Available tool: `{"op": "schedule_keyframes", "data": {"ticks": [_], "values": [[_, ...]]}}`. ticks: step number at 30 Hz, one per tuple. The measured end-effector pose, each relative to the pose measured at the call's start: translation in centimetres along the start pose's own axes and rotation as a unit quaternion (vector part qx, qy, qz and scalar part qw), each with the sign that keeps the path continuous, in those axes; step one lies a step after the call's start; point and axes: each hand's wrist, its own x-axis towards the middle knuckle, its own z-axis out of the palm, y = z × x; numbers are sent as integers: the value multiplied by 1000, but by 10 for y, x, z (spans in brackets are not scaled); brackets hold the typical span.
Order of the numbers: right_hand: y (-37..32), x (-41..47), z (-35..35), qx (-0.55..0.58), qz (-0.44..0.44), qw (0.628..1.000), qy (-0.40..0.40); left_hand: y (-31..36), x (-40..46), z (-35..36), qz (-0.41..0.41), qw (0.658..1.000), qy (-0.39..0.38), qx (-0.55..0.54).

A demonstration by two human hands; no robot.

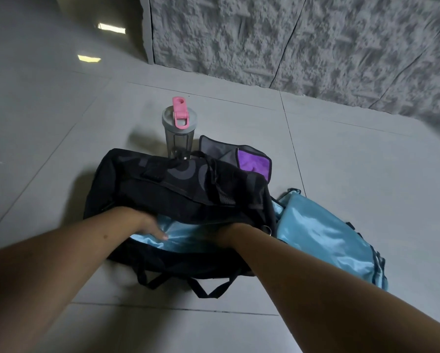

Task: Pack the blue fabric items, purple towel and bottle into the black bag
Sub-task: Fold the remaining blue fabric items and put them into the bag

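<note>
Black bag (178,189): centre of floor (341,154), mouth unzipped toward 6 o'clock, upper flap slumped over opening.
Blue satin fabric, first piece (178,231): partly inside mouth, half tucked.
Left hand (150,226): inside opening at 9 o'clock side, fingers (160,234) fairly straight, pressing down on blue satin; nothing visibly pinched.
Right hand (229,231): wrist-deep under flap at 3 o'clock side; fingers hidden, grasp cannot be told.
Blue satin fabric, second piece (323,238): on floor at 3 o'clock of bag, touching its end, not yet packed.
Purple towel (252,160): folded, behind bag at 1 o'clock, unpacked.
Bottle (179,128): upright, grey lid with pink flip cap, at 12 o'clock just behind bag, unpacked.
Handling note, judged: push satin flat to bottom and far corners, lift flap clear, leave room along one side for bottle; slippery cloth likely to slide back out.
</note>
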Motion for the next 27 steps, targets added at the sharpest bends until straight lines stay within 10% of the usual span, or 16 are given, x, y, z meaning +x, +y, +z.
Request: {"op": "schedule_keyframes", "data": {"ticks": [8,16,27], "values": [[-30,-28,26,45,3,995,93,1,-38,15,-53,995,58,65],[-5,-92,19,214,-152,918,299,73,-99,37,67,974,148,159],[194,-121,88,439,194,793,374,206,-139,53,356,882,267,-158]]}}
